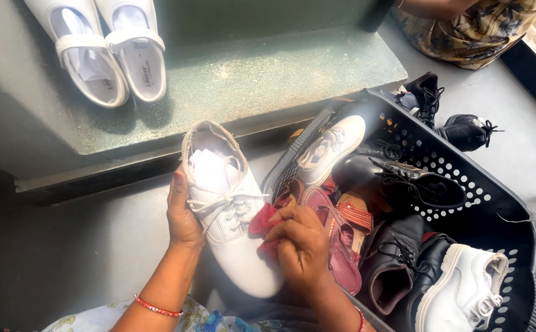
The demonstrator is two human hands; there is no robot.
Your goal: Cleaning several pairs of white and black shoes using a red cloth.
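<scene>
While the left hand (183, 215) wraps its fingers round the side of a white lace-up shoe (231, 212), the right hand (300, 243) is bunched tight on a small red cloth (262, 222) and presses it against the shoe's other flank, just beside the laces. That shoe sits between the two hands near the middle of the view, its long axis running from the open collar at about eleven o'clock to the toe at about five o'clock; the left hand lies at its nine o'clock side, the right at its three o'clock side, both touching it. At three o'clock from the hands stands a dark perforated basket (495, 203) heaped with black, white and maroon shoes. At eleven o'clock, well apart, a pair of white strap shoes (111, 52) rests on a green ledge (268, 74). Much of the cloth is hidden inside the right fist, the shoe's toe is partly covered by the right wrist, and another person's patterned clothing (477, 31) is cut off at one o'clock.
</scene>
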